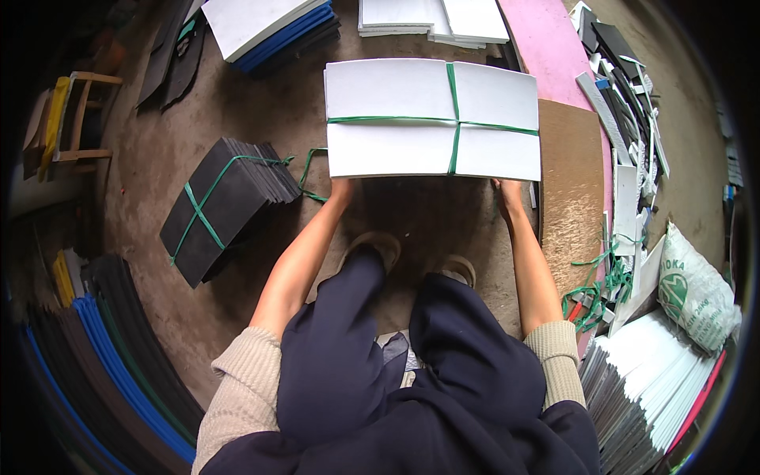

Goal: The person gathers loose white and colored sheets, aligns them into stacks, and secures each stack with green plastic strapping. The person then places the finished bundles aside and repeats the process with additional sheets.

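A bundle of white foam-like sheets (388,91), tied crosswise with green twine (456,120), is held up in front of me, above the floor. At its near left corner my left hand (342,190) grips the underside. My right hand (509,191) supports the near right part from below. Most of the fingers on both hands are hidden beneath the sheets. Left of the bundle, a tilted stack of black sheets (226,206) rests on the floor, bound with the same kind of twine.
White sheets (396,17) and a white, blue and black stack (265,28) lie at the far side. A brown board (574,190) and offcuts (633,134) are on the right, near a printed sack (697,289) and white sheets (657,380). Dark and blue sheets (119,348) fill the lower left.
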### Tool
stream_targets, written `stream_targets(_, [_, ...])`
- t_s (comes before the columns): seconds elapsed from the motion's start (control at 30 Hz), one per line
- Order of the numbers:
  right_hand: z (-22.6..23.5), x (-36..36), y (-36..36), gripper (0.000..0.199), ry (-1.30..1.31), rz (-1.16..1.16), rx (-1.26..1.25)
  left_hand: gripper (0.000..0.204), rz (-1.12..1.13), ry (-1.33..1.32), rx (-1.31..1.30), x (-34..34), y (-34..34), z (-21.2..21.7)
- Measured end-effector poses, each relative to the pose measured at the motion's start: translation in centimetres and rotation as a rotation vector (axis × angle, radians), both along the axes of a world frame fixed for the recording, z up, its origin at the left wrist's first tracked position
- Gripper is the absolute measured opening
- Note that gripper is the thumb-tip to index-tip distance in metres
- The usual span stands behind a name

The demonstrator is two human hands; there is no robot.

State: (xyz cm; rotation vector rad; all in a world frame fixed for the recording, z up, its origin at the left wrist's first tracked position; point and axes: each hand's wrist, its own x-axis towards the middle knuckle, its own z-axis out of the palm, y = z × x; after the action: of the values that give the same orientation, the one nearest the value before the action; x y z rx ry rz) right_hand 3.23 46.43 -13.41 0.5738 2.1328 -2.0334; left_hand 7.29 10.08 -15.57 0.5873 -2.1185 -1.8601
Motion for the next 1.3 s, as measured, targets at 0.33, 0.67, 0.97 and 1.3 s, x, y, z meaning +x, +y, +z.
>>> stream_targets(0.33, [5.6, 0.3, -2.1, 0.019, -0.064, -0.081, 0.004, 0.023, 0.044, -0.377, 0.14, -1.8, -0.7, 3.8])
stream_targets(0.67, [14.4, -0.8, -2.2, 0.039, -0.285, 0.101, 0.242, 0.041, -0.322, -0.749, -0.008, -7.2, -5.3, 14.5])
stream_targets(0.97, [10.8, 2.8, -0.7, 0.021, 0.165, 0.472, 1.015, 0.025, -0.485, -0.082, -0.694, 0.8, -5.3, 10.9])
stream_targets(1.3, [8.3, 5.4, -1.6, 0.027, 0.315, 0.457, 1.27, 0.022, -0.484, 0.01, -0.927, 1.2, -2.2, 12.3])
